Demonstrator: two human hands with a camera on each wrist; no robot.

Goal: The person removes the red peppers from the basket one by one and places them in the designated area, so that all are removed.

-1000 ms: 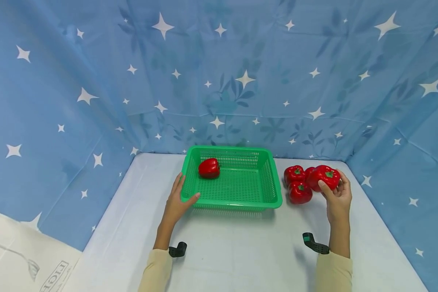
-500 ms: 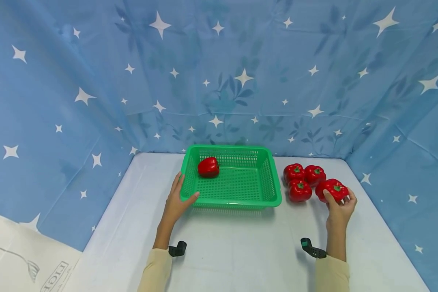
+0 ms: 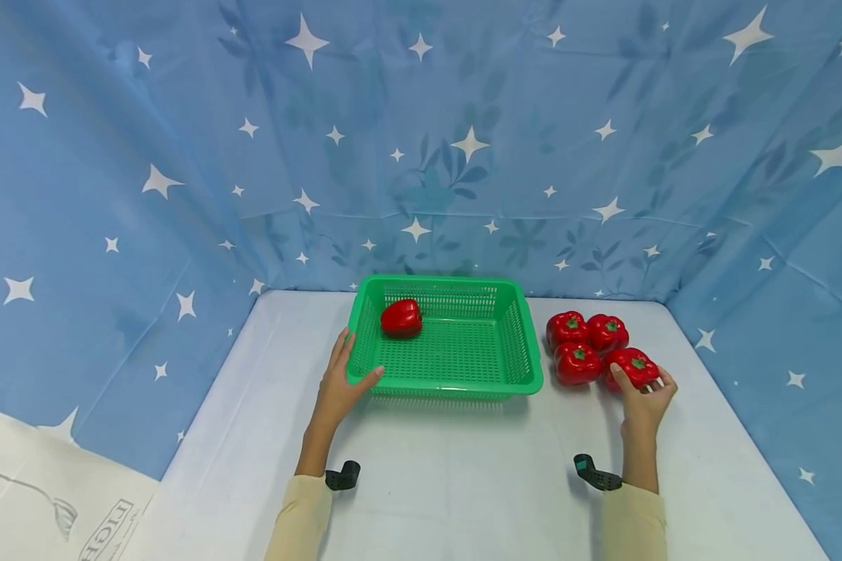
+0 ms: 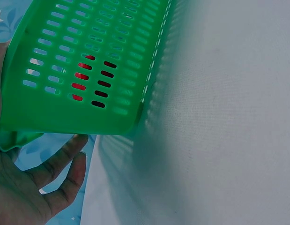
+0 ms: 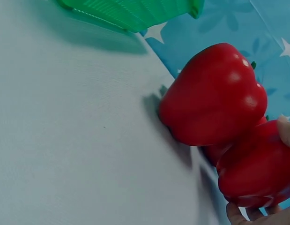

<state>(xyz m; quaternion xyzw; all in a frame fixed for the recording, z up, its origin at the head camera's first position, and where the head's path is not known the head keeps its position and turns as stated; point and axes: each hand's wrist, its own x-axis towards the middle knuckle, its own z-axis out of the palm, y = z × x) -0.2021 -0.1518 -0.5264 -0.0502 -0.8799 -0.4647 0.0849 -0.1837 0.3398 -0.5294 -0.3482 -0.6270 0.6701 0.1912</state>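
Observation:
My right hand (image 3: 645,397) grips a red bell pepper (image 3: 633,365), thumb on its near left side and fingers round the right. In the right wrist view the held pepper (image 5: 257,164) is beside and partly behind another bell pepper (image 5: 215,96). Three more red bell peppers stand grouped to its left, including the near one (image 3: 578,364). My left hand (image 3: 338,389) rests spread at the near left corner of a green plastic basket (image 3: 456,388), thumb over the front rim, fingers along the left side. One bell pepper (image 3: 401,319) lies inside the basket's left part.
A white-covered table (image 3: 456,475) bears everything. Behind and at the sides hangs a blue curtain (image 3: 428,156) with white stars. Each wrist wears a black camera mount, such as the right one (image 3: 596,474).
My right hand has brought its pepper from over the group toward the near right, then slightly left and down beside the others. My left hand has stayed at the basket.

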